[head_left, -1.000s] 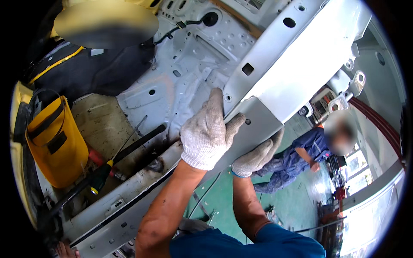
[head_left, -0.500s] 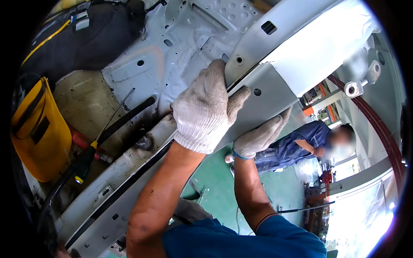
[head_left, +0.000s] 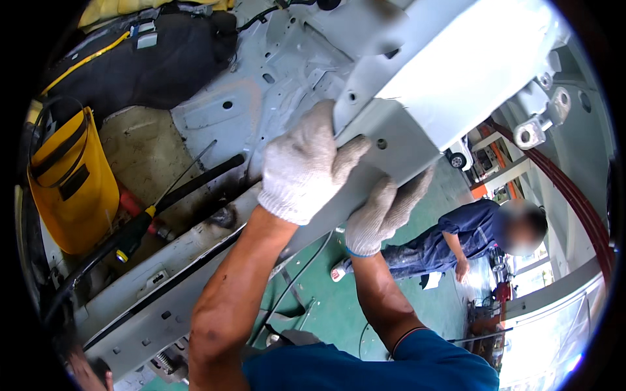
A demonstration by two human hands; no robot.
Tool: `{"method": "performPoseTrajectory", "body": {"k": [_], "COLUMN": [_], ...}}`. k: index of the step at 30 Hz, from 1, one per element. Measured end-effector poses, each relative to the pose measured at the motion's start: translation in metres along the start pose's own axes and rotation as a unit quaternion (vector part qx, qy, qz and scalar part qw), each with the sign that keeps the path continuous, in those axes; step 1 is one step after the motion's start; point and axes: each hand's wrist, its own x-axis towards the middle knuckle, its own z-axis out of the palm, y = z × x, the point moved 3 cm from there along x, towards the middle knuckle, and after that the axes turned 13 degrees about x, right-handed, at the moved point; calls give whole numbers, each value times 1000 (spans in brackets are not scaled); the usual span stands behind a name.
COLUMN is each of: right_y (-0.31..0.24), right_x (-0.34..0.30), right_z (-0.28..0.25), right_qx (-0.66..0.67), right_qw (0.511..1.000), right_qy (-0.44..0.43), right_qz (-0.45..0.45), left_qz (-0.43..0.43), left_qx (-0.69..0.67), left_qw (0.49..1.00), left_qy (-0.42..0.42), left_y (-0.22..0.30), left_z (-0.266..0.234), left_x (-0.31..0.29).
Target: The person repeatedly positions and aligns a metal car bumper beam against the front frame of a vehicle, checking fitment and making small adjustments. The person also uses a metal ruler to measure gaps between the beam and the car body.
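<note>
A long grey sheet-metal sill panel (head_left: 399,139) with a small round hole lies along the side of a bare car body (head_left: 280,85). My left hand (head_left: 303,166), in a whitish knit glove, is closed over its upper edge, thumb on the outer face, other fingers largely hidden on the inner side. Lower down, my right hand (head_left: 389,212), gloved alike, grips the panel's lower edge; its thumb rests on the outer face and the fingers stretch along the underside. Next to both hands, the panel meets a pale pillar (head_left: 450,65).
A yellow welding mask (head_left: 77,189) and a black welding torch (head_left: 130,236) lie inside the body at left. Another person's hand (head_left: 85,371) shows at the lower left. A person in dark blue overalls (head_left: 424,238) stands on the green floor (head_left: 319,287). Red hoses (head_left: 574,189) hang at right.
My right thumb has spread from its fingers onto the panel's face. My left hand stays on the upper edge. The view has shifted, and the person in overalls has lowered an arm.
</note>
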Motion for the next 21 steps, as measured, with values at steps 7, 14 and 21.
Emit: {"method": "performPoseTrajectory", "body": {"k": [7,14,21], "right_y": [-21,-22,-1], "right_x": [20,40,6], "right_z": [-42,-36,-12], "right_qx": [99,1,-119], "right_qw": [964,892,873], "right_qy": [-173,-339,-298], "right_qz": [-176,-299,-367], "left_qz": [-46,-22,-57], "left_qx": [24,66,57], "left_qw": [999,998,997], "left_qy": [-8,1,-17], "left_y": [-1,5,-3], "left_z": [-2,-1,-5], "left_x": [-3,-7,-14]}}
